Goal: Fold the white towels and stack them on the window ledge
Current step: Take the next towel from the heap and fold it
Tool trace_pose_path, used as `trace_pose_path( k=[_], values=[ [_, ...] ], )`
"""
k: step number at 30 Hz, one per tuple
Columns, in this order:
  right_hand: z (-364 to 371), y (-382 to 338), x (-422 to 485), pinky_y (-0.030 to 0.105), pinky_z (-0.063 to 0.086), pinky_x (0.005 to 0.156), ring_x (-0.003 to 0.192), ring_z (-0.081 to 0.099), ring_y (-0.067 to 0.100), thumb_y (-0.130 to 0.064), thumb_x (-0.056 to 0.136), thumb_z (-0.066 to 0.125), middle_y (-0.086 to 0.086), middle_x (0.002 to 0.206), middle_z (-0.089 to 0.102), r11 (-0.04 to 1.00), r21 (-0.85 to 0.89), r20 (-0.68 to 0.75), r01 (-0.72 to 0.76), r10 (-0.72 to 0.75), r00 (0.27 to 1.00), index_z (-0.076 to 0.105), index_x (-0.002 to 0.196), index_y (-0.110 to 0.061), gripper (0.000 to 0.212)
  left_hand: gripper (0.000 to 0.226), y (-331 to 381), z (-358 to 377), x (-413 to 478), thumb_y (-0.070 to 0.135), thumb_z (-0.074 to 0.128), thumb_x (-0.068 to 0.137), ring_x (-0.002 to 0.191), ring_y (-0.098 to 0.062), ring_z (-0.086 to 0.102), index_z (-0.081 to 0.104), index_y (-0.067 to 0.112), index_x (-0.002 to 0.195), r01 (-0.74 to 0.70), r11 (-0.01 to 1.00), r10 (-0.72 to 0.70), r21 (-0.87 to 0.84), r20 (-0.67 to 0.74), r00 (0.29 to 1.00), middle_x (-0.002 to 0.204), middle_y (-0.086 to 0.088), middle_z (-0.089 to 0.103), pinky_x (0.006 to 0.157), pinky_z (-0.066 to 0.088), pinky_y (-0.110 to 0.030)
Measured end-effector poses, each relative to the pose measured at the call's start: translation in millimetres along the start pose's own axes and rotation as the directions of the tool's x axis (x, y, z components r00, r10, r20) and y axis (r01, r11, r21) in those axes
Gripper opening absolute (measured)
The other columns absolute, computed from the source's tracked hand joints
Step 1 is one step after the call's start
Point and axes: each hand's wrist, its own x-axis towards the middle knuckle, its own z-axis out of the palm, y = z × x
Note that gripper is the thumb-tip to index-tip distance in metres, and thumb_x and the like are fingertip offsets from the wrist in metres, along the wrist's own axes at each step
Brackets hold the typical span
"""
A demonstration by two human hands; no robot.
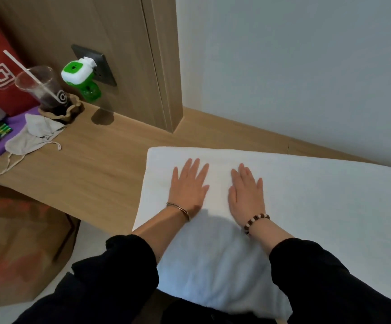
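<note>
2 flat hands (188, 185) (246, 191) on white towel (311, 183)

The wooden ledge (101, 164) holds a white towel (306, 195) and grey pouch (33, 136).

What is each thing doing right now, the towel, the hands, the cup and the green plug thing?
white towel: spread on the wooden ledge, under both hands
left hand: open, flat on the towel
right hand: open, flat on the towel
plastic cup: upright, straw in, some dark drink left
green plug-in device: plugged into the wall socket
</note>
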Motion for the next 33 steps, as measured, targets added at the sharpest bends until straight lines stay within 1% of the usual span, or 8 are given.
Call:
trace_pose_path(
  k=[1,3,9,13,17,22,27,33],
  values=[
    [2.1,6.6,-7.5,0.045,-0.003,0.116,0.147,-0.001,0.018,-0.043,0.090,0.002,0.001,0.160,0.001,0.998,-0.055,0.043,0.028,-0.025,0.999,0.015,0.152,-0.020,0.067,0.059,10.7,9.7,-4.4,0.043,0.026,0.100,0.147,-0.019,-0.008,0.001,0.031,0.152,-0.055,0.998,0.049,0.043,0.128,0.991,0.160,0.002,-0.006,0.115,-0.001,-0.049],
    [2.1,31.1,-18.5,0.046,-0.006,0.116,0.147,-0.007,0.016,-0.049,0.081,-0.009,-0.003,0.160,-0.005,0.989,-0.144,0.105,0.029,-0.014,0.994,0.006,0.152,-0.027,0.076,0.058,15.0,22.8,-7.7,0.048,0.020,0.100,0.145,-0.017,-0.016,-0.006,0.036,0.150,-0.071,0.994,0.052,0.088,0.210,0.976,0.158,0.007,-0.015,0.114,-0.005,-0.052],
    [-23.2,113.7,-21.4,0.049,-0.004,0.116,0.146,-0.010,0.018,-0.045,0.099,0.013,-0.002,0.159,-0.013,0.935,-0.216,0.077,-0.280,0.303,0.950,-0.005,0.152,-0.030,0.058,0.056,12.8,23.3,-3.7,0.045,0.014,0.100,0.145,-0.017,-0.018,-0.012,0.037,0.149,-0.054,0.988,0.022,0.144,0.215,0.976,0.157,0.009,-0.019,0.114,-0.002,-0.055],
    [-32.9,146.3,-38.2,0.050,0.001,0.117,0.147,-0.005,0.021,-0.038,0.100,0.018,0.006,0.160,-0.007,0.859,-0.120,0.001,-0.497,0.501,0.866,0.006,0.153,-0.019,0.058,0.054,8.4,20.4,3.3,0.041,0.010,0.100,0.145,-0.017,-0.017,-0.014,0.036,0.148,-0.080,0.979,0.042,0.188,0.197,0.980,0.157,0.009,-0.019,0.115,0.001,-0.053],
    [-23.1,142.0,-68.6,0.048,0.000,0.116,0.147,-0.004,0.021,-0.037,0.100,0.024,0.006,0.160,-0.004,0.923,-0.048,-0.015,-0.382,0.382,0.924,0.011,0.152,-0.019,0.056,0.052,-0.1,13.4,21.8,0.037,0.008,0.101,0.146,-0.018,-0.014,-0.014,0.035,0.149,-0.089,0.970,0.044,0.228,0.199,0.979,0.158,0.008,-0.017,0.115,0.003,-0.055],
    [-14.9,132.0,-86.7,0.045,-0.004,0.116,0.147,-0.008,0.018,-0.046,0.096,0.009,0.003,0.160,-0.008,0.961,-0.054,0.055,-0.270,0.273,0.960,0.003,0.153,-0.023,0.062,0.054,51.7,2.0,20.5,0.036,0.017,0.102,0.146,-0.026,-0.010,0.003,0.023,0.152,0.061,0.975,-0.097,0.213,0.167,0.981,0.160,0.001,-0.009,0.113,0.003,-0.059],
    [-14.8,141.5,-91.6,0.047,-0.005,0.116,0.146,-0.010,0.017,-0.042,0.100,0.015,-0.001,0.159,-0.011,0.967,-0.142,0.053,-0.211,0.220,0.974,-0.005,0.152,-0.026,0.057,0.060,151.4,32.9,-36.2,0.050,0.018,0.099,0.145,-0.021,-0.017,-0.007,0.032,0.151,-0.281,0.958,0.255,0.056,0.281,0.925,0.159,0.003,-0.016,0.112,-0.004,-0.057],
    [-28.3,218.3,-120.4,0.046,-0.005,0.116,0.146,-0.011,0.014,-0.045,0.099,0.013,-0.003,0.159,-0.014,0.919,-0.161,0.028,-0.360,0.369,0.929,-0.006,0.152,-0.028,0.059,0.057,151.0,46.5,-46.3,0.050,0.007,0.098,0.144,-0.019,-0.022,-0.017,0.035,0.147,-0.285,0.947,0.241,0.146,0.262,0.934,0.156,0.007,-0.022,0.115,-0.007,-0.049]
  ],
)
